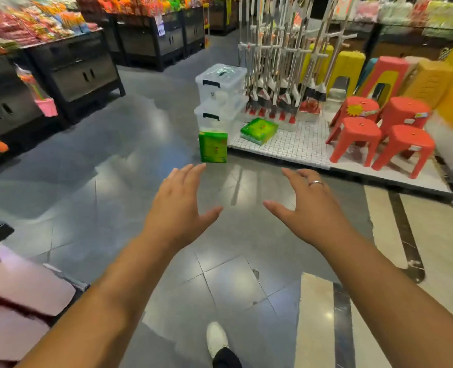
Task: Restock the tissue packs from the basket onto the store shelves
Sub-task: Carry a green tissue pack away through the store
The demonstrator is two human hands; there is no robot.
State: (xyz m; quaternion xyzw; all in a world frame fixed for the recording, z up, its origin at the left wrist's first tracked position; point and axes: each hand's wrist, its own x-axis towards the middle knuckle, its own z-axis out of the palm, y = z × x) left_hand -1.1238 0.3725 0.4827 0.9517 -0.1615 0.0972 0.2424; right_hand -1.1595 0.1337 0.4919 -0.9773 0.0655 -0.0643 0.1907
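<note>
We hold our left hand (181, 205) and right hand (306, 208) out over the grey floor (119, 166), fingers spread, both empty. Ahead, one green tissue pack (212, 146) stands upright on the floor; another (259, 130) lies flat on the white platform (299, 147), near red stools (379, 136).

Green tissue packs (212, 146), red stools (355, 138), a white grid-patterned platform (299, 144), grey floor tiles (113, 155).
</note>
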